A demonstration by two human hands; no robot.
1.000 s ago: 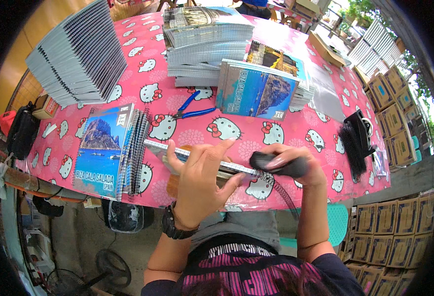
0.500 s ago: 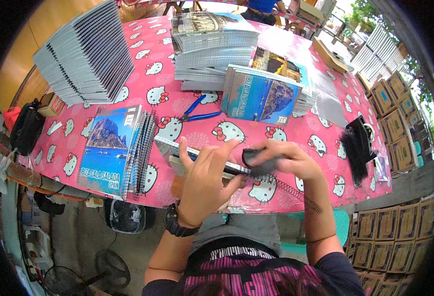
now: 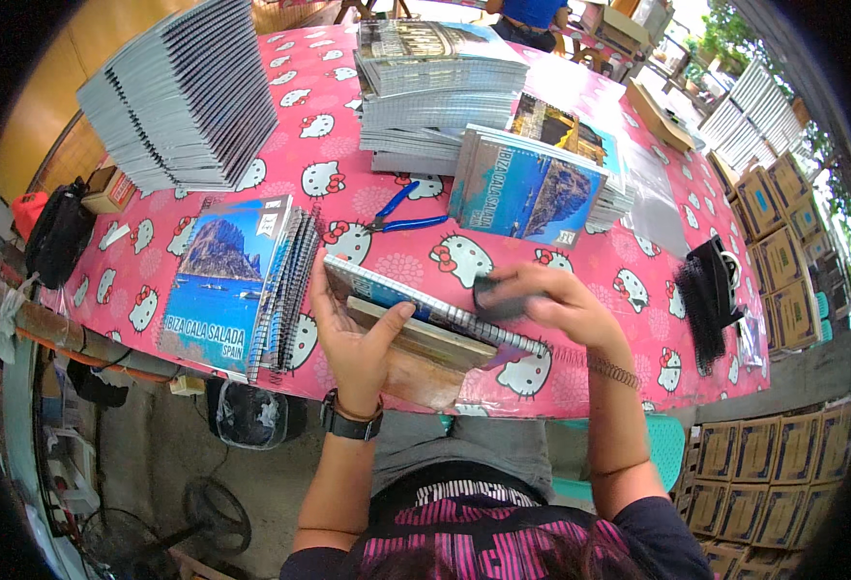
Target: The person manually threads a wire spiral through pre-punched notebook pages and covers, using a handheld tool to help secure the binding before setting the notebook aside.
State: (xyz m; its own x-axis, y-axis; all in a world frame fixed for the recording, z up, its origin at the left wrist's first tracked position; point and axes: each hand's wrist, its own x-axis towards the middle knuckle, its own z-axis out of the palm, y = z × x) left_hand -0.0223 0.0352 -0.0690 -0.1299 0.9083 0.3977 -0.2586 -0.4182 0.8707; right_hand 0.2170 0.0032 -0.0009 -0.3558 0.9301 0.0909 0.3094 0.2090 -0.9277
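Note:
A notebook (image 3: 401, 295) stands on its edge on the table, its spine up and slanting down to the right. At its left end my left hand (image 3: 353, 338) is closed round it, thumb on the near side. A wooden block (image 3: 416, 338) lies against the notebook's near side. My right hand (image 3: 546, 302), blurred, pinches a dark rounded object (image 3: 495, 300) against the spine; its kind is unclear. From the spine's right end a loose dark wire coil (image 3: 611, 369) trails past my right forearm. Blue-handled cutting pliers (image 3: 401, 215) lie beyond the notebook.
Left of my hands lie spiral notebooks with a sea-and-rock cover (image 3: 218, 280). Tall notebook stacks (image 3: 184, 97) (image 3: 435, 97) stand at the back, and more notebooks (image 3: 532, 184) lie behind my right hand. Black coils (image 3: 701, 309) lie at right. Cardboard boxes (image 3: 774, 474) are piled beside the table.
My left hand has slid left along the notebook to its far left end, uncovering the spine and wooden block. My right hand stays near the spine with the dark object. The whole view has shifted slightly.

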